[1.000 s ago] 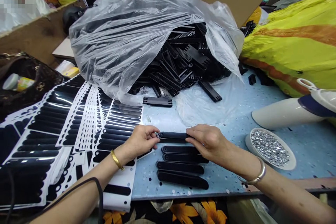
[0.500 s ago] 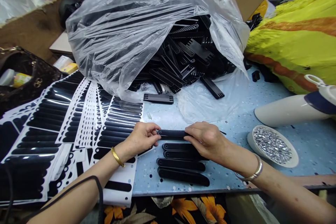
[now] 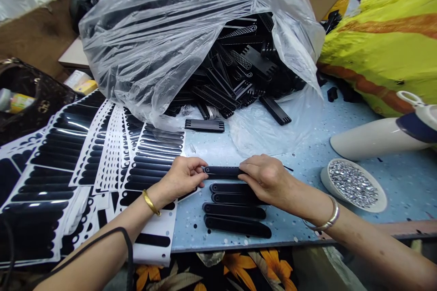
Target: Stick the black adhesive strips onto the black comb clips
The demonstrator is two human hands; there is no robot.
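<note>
There, held a black bar (image 3: 222,171) between left hand (image 3: 180,176) and right hand (image 3: 268,173), pinching with fingers nearly closed, just beyond four dark bars (image 3: 237,226) on the blue table (image 3: 287,232). Faced a clear bag (image 3: 143,45) gaping over heaped black pieces (image 3: 235,82); had rightward a white bowl (image 3: 328,186) full of silvery bits (image 3: 353,183).

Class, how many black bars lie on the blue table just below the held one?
4. Top bar, second bar, both partly behind the right hand; third bar, below; bottom bar, nearest the table edge. More could hide beneath the hand.
</note>
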